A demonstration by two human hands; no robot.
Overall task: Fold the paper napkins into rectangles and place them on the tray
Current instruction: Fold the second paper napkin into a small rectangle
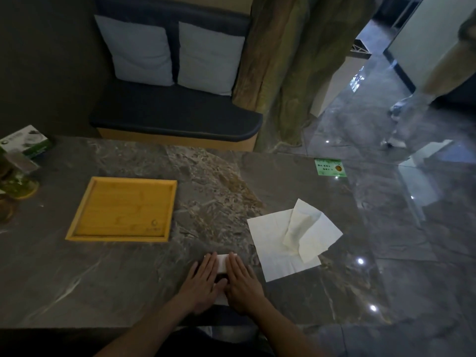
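Observation:
A folded white napkin (222,262) lies near the table's front edge, mostly hidden beneath both hands. My left hand (202,283) presses flat on its left part with straight fingers. My right hand (243,284) presses flat on its right part, thumbs nearly meeting. To the right lie loose unfolded napkins (291,238), one crumpled on top of a flat sheet. An empty square wooden tray (77,222) sits on the table to the left, apart from the hands.
The dark marble table (128,279) holds a tissue box (25,143) and glass bottles (15,181) at the far left, and a green card (330,167) at the far right. A cushioned bench stands behind the table.

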